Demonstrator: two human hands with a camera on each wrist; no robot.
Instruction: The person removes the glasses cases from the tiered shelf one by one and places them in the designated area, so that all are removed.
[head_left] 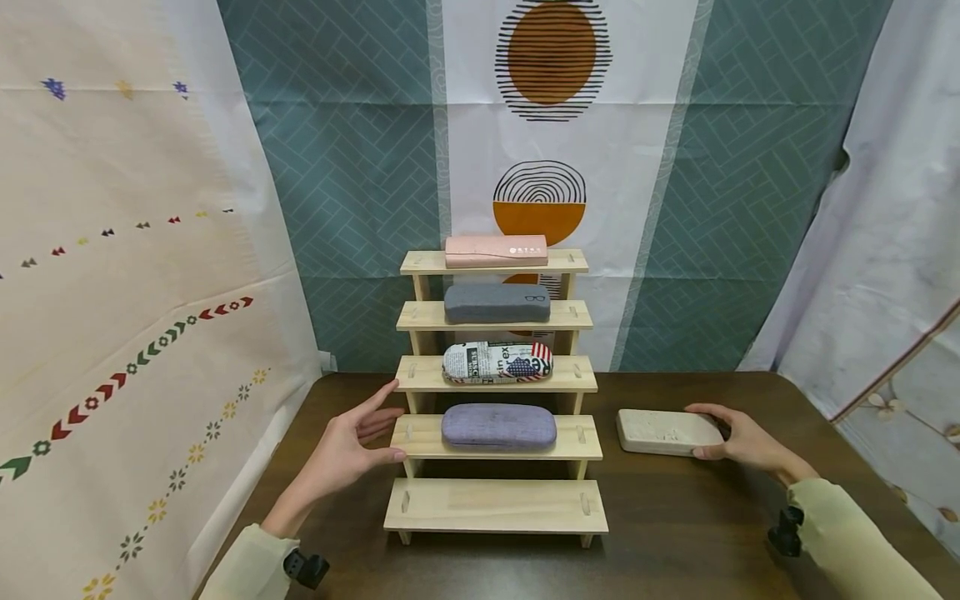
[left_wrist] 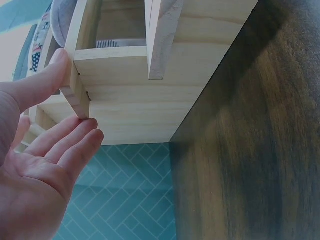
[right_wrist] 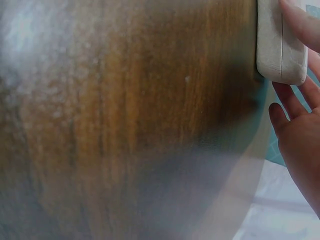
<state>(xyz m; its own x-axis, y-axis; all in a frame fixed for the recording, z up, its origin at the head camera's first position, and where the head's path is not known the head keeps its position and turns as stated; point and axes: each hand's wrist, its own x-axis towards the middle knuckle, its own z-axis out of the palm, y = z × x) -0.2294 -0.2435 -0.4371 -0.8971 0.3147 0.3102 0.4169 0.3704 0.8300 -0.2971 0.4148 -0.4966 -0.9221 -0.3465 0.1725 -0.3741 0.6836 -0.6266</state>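
A tiered wooden rack (head_left: 495,505) bears glasses cases on its upper steps: pink (head_left: 495,252), grey-blue (head_left: 497,303), newsprint-and-flag patterned (head_left: 498,363) and lavender (head_left: 498,426). Its lowest step is bare. My left hand (head_left: 352,437) is at the rack's left side, fingers fairly straight; in the left wrist view, thumb (left_wrist: 42,82) and fingertips touch the end of a step. To the right of the rack, a cream glasses case (head_left: 660,432) lies on the table. My right hand (head_left: 742,437) pinches its right end between thumb and fingers, also seen in the right wrist view.
The dark brown wooden table (head_left: 525,571) carries the rack and the cream case. A teal and white patterned cloth (head_left: 360,167) hangs behind. An embroidered cream cloth (head_left: 135,275) is on the left, a white one (head_left: 892,217) on the right.
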